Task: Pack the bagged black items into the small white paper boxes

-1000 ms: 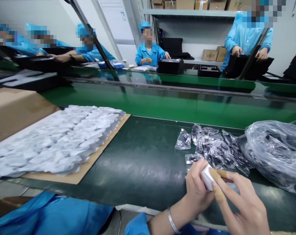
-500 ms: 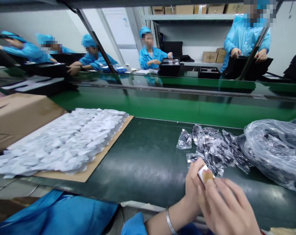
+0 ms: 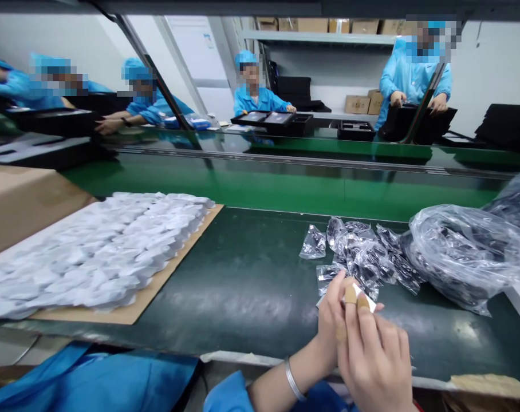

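Both my hands meet over the near edge of the dark green mat, around a small white item (image 3: 366, 298). My left hand (image 3: 330, 320), with a silver bangle on its wrist, is closed round the item from the left. The fingers of my right hand (image 3: 374, 349), with tan covers on some tips, press on its top. Most of the item is hidden by the fingers. Just beyond lie several small clear bags with black cables (image 3: 367, 252). One such bag (image 3: 314, 242) lies a little apart on the left.
White wrapped packets (image 3: 92, 252) cover a cardboard sheet (image 3: 133, 312) at the left, beside a brown box (image 3: 28, 200). A large clear bag (image 3: 466, 252) of black cables stands right. Across the green belt (image 3: 286, 191), people in blue handle black trays.
The view has turned slightly right. My right hand's fingers have moved up over the white item and now lie flatter on it. Across the belt, a person has shifted a black tray to the left.
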The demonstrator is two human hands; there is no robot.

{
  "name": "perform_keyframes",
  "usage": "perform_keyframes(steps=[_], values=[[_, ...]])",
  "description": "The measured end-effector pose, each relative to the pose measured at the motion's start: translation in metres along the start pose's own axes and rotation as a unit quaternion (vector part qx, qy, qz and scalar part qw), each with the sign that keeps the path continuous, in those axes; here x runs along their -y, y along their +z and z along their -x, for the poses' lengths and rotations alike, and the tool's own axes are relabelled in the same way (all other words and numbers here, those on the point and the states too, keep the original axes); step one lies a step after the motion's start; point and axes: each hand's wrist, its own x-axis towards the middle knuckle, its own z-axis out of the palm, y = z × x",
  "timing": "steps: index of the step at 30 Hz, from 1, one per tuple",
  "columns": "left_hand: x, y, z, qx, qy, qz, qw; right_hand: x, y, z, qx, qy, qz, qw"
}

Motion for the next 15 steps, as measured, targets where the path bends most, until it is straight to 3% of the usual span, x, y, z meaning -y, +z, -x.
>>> perform_keyframes(steps=[3, 5, 6, 8, 11, 13, 15], values=[[0.007, -0.023, -0.006, 0.122, 0.027, 0.025, 0.992, -0.027, -0.001, 0.013, -0.015, 0.046, -0.206, 0.977], [0.014, -0.034, -0.007, 0.196, 0.034, 0.007, 0.980, -0.053, -0.002, 0.024, -0.016, 0.108, -0.259, 0.960], [0.017, -0.037, -0.006, 0.205, 0.053, -0.012, 0.977, -0.065, -0.002, 0.031, 0.007, 0.139, -0.273, 0.952], [0.020, -0.037, -0.005, 0.170, 0.150, -0.062, 0.972, -0.082, -0.001, 0.045, 0.107, 0.185, -0.340, 0.916], [0.017, -0.028, -0.006, 0.071, 0.310, -0.134, 0.938, -0.082, 0.003, 0.059, 0.278, 0.215, -0.471, 0.809], [0.013, -0.019, -0.007, 0.020, 0.334, -0.155, 0.929, -0.072, 0.005, 0.062, 0.342, 0.264, -0.470, 0.770], [0.012, -0.010, -0.008, -0.027, 0.286, -0.161, 0.944, -0.063, 0.005, 0.061, 0.361, 0.301, -0.442, 0.764]])
